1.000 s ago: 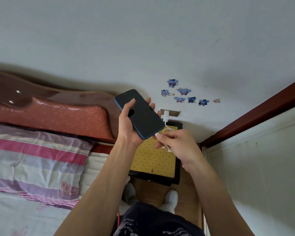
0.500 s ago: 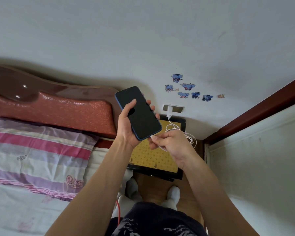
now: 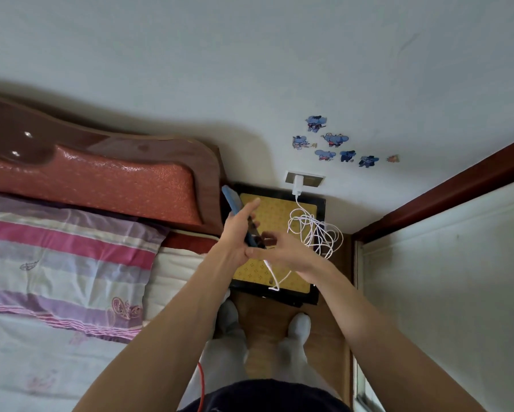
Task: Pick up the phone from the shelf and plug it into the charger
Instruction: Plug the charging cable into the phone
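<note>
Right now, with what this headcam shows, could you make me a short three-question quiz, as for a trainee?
1. True or false: the left hand holds the blue phone.
2. Where does the white cable start? A) a white adapter in the wall socket B) under the pillow C) a drawer
3. Fill in: the right hand works at the phone's ____ end.

Key: 1 true. 2 A. 3 lower; whether the plug is seated is hidden by the fingers.
</note>
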Action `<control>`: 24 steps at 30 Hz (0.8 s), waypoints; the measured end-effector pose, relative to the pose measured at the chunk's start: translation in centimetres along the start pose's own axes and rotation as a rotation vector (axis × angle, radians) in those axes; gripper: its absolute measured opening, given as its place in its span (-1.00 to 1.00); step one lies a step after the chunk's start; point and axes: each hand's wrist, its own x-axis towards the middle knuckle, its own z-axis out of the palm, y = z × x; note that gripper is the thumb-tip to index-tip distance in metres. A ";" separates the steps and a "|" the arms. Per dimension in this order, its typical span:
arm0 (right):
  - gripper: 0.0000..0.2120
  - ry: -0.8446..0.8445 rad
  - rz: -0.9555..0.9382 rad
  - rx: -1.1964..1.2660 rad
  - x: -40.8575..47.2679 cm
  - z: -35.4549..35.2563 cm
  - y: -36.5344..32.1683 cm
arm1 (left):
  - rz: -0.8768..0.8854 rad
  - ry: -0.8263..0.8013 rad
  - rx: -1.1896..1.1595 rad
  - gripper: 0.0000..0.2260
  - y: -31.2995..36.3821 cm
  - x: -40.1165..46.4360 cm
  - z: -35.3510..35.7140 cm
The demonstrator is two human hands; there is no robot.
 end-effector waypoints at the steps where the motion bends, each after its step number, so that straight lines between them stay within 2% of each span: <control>1: -0.23 0.000 0.037 0.021 0.9 0.3 0.8 | -0.009 0.050 0.074 -0.53 -0.8 1.1 -0.5; 3: -0.22 0.023 0.079 0.105 3.0 0.9 2.8 | -0.047 0.126 0.159 -0.47 -2.5 3.3 -1.7; 6: -0.33 0.076 0.168 0.188 6.5 2.0 6.2 | -0.126 0.210 0.237 -0.56 -5.3 7.1 -3.5; 12: -0.55 0.170 0.247 0.108 13.1 4.6 12.3 | -0.206 0.296 0.481 -0.69 -10.4 14.9 -6.1; 16: -0.73 0.301 0.250 0.045 16.1 4.9 15.3 | -0.161 0.357 0.697 -0.56 -12.4 18.9 -6.5; 19: -0.77 0.335 0.235 0.041 17.1 4.9 16.7 | -0.157 0.430 0.802 -0.49 -13.3 20.1 -6.5; 24: -0.76 0.383 0.211 0.072 18.4 4.9 18.6 | -0.159 0.437 0.934 -0.37 -14.2 21.5 -6.0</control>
